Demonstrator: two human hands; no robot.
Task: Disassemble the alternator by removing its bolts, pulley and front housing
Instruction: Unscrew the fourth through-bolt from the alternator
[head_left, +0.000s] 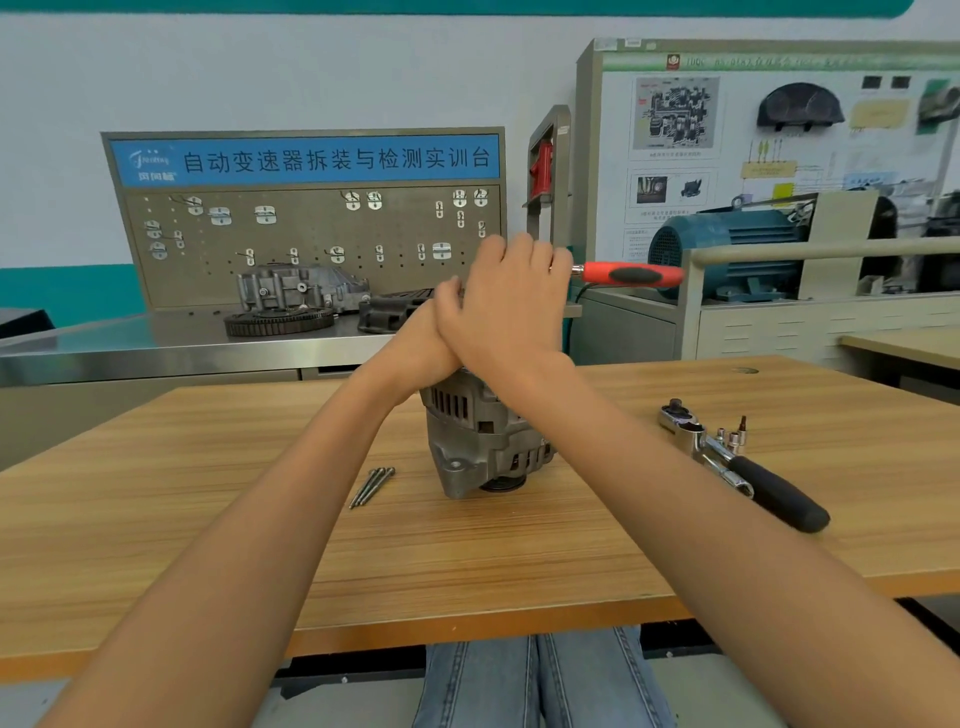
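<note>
Right hand (511, 296) grips red-handled ratchet (631, 274) head above alternator (483, 431) | left hand (434, 332) beneath it, grasp hidden | alternator upright mid-table (208, 519), four through-bolts (371, 486) just left | advice: brace pulley, keep socket square, pull steadily.

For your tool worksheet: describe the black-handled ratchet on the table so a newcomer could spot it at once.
Start at the wooden table and look right of the alternator standing at its middle. The ratchet lies there flat, untouched, beside a few small sockets. Its black grip and chrome head set it apart from the red-handled tool, held above the alternator.
</note>
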